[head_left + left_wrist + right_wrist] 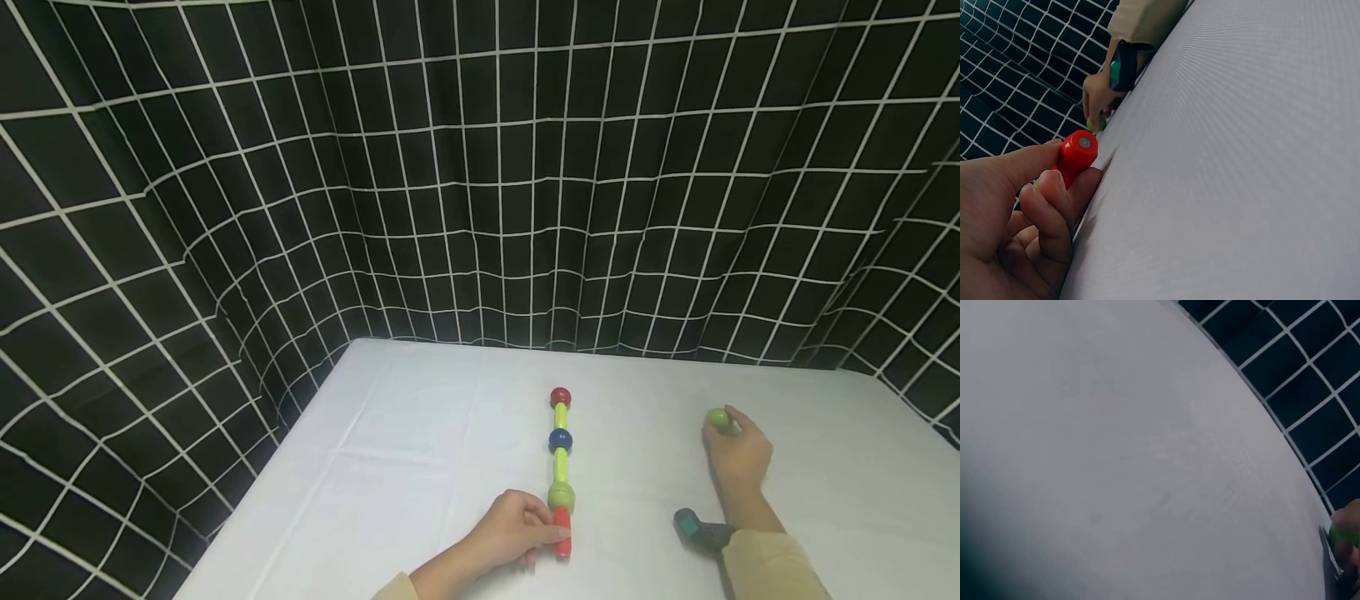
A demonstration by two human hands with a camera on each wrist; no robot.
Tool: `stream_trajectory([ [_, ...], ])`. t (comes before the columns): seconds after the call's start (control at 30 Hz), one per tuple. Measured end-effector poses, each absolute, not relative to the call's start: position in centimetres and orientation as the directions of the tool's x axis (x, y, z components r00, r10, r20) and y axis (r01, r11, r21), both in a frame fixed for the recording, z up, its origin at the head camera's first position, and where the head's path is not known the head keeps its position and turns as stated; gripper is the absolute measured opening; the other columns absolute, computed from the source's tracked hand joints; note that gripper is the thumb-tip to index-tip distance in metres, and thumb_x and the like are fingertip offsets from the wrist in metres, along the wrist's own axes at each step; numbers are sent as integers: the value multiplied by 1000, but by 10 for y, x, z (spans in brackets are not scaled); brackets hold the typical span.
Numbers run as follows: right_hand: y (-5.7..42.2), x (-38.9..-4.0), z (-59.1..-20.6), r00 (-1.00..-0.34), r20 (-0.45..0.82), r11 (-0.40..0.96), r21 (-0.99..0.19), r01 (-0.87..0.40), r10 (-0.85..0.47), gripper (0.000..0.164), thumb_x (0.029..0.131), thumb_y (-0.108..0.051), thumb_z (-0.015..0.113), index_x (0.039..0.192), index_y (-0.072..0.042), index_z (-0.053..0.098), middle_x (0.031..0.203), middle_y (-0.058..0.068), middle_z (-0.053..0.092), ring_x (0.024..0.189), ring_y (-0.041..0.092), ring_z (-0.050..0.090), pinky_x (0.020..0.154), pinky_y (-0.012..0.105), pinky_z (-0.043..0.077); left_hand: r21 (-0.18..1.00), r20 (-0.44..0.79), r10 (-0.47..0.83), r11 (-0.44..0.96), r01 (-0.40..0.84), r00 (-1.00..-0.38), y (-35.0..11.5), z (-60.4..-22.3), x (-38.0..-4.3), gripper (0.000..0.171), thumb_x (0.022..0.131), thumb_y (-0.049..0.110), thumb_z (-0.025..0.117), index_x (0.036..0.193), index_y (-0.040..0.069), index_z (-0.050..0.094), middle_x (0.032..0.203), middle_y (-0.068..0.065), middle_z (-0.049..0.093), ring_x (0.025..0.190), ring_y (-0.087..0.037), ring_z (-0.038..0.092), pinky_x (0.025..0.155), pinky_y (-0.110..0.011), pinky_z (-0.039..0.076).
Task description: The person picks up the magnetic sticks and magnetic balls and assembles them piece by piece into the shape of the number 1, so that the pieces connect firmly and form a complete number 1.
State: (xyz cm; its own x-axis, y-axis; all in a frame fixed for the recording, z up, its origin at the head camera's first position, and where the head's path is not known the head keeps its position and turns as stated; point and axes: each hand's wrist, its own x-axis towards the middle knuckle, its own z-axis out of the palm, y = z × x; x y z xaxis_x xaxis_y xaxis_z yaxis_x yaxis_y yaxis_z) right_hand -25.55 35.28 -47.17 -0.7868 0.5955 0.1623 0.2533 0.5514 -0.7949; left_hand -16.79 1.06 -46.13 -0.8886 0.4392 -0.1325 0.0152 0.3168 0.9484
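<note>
In the head view a chain of balls and rods runs away from me over the table: a red ball (560, 397), a yellow-green rod (561, 416), a blue ball (560, 440), another yellow-green rod (561, 465), a green ball (561, 497) and a red rod (563, 546) at the near end. My left hand (512, 531) pinches the red rod between thumb and fingers; the left wrist view shows a round grey spot on the rod's end (1085, 142). Off to the right, my right hand (738, 454) holds a loose green ball (719, 418), only partly seen in the right wrist view.
A white cloth covers the table (420, 417). Black curtains (495, 208) with a white grid stand behind it and along both sides. On the right wrist sits a dark strapped device (701, 531) with a teal face.
</note>
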Motion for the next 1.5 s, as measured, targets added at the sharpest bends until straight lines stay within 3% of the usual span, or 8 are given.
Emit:
stream_trajectory([
  [0.63,358,-258,-471,-775,136,535,-795,287,617,54,92,-17,51,139,3,34,142,29,34,136,44,26,108,57,23,947,-133,435,322,16,-891,11,-460,-166,19,76,29,75,77,11,66,50,5,57,35,-5,41,35,-15,32],
  [1.5,339,-237,-467,-839,129,595,-762,257,528,58,90,-29,58,132,7,41,128,35,46,120,50,41,98,61,34,952,-122,439,304,19,-890,11,-459,-165,19,77,27,75,77,10,66,50,6,55,35,-4,41,36,-15,32],
])
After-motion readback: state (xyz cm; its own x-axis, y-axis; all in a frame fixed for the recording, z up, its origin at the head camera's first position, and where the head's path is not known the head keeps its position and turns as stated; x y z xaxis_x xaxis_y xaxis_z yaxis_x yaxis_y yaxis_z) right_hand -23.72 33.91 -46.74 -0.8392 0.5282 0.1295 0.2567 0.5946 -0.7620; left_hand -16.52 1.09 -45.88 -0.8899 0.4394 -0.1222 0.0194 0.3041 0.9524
